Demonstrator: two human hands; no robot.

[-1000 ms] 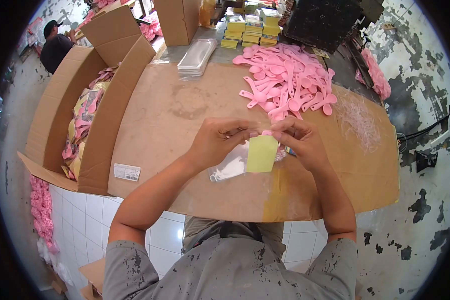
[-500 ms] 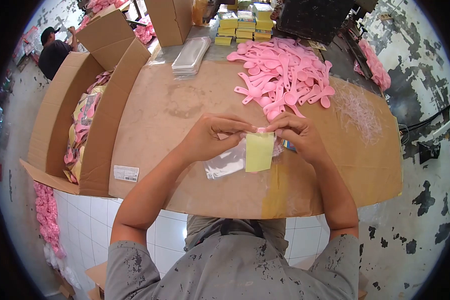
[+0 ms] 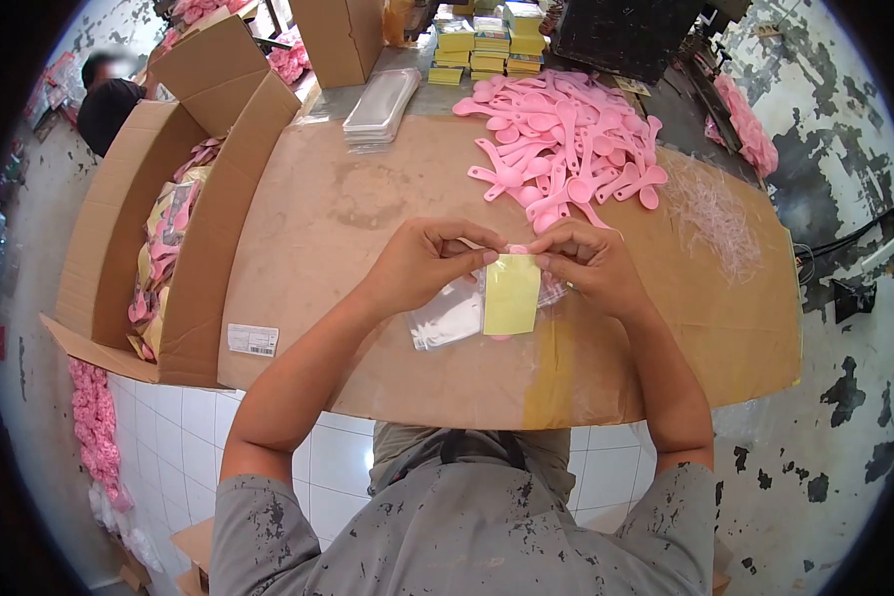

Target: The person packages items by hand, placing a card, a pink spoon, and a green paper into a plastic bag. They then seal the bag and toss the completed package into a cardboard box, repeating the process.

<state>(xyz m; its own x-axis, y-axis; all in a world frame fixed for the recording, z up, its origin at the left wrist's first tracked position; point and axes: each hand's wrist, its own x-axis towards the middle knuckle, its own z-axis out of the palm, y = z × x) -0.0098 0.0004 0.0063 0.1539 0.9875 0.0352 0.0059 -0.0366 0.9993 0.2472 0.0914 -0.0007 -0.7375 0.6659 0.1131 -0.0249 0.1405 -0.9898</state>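
My left hand and my right hand are closed, pinching the two top corners of a small clear plastic bag that hangs between them. A pale yellow card fills most of it. Pink pieces, apparently of a spoon, peek out above and below the card; the rest is hidden behind it. Flat clear bags lie on the cardboard beneath, left of the card. Just beyond my fingers spreads a heap of pink plastic spoons.
Cardboard covers the table. An open carton at the left holds packed pink spoons. Stacked clear bags, piles of cards and a dark machine stand at the back. Clear plastic strips lie right. Another person is far left.
Both hands have risen slightly with the packet, and the yellow card now faces me more squarely. The person at the far left has lowered an arm.
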